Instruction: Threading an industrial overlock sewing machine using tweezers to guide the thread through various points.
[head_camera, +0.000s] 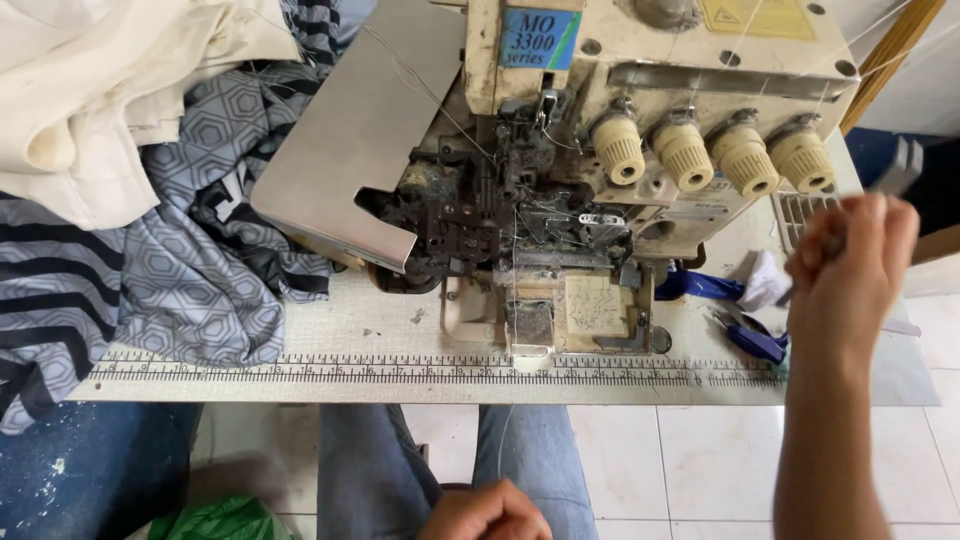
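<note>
Thread: thin pale strand (512, 300), running down from the needle area of the sewing machine past the table edge toward the left hand
Right hand: raised at the right (850, 265), fingers curled shut, blurred; whether it pinches anything cannot be told
Left hand: low at the bottom edge (485, 512), closed in a loose fist above the lap; the strand ends near it, contact unclear
Sewing machine: cream overlock body (650, 90), front cover swung open, dark mechanism bare, four ribbed tension knobs (710, 155) in a row, left of the right hand
Scissors: blue-handled pair (745, 335) on the table just below the right hand
Table edge: printed ruler strip (400, 372) along the front; beyond it tiled floor and denim knees
Fabric: grey patterned and striped cloth (190, 250) heaped at the left, cream cloth above
</note>
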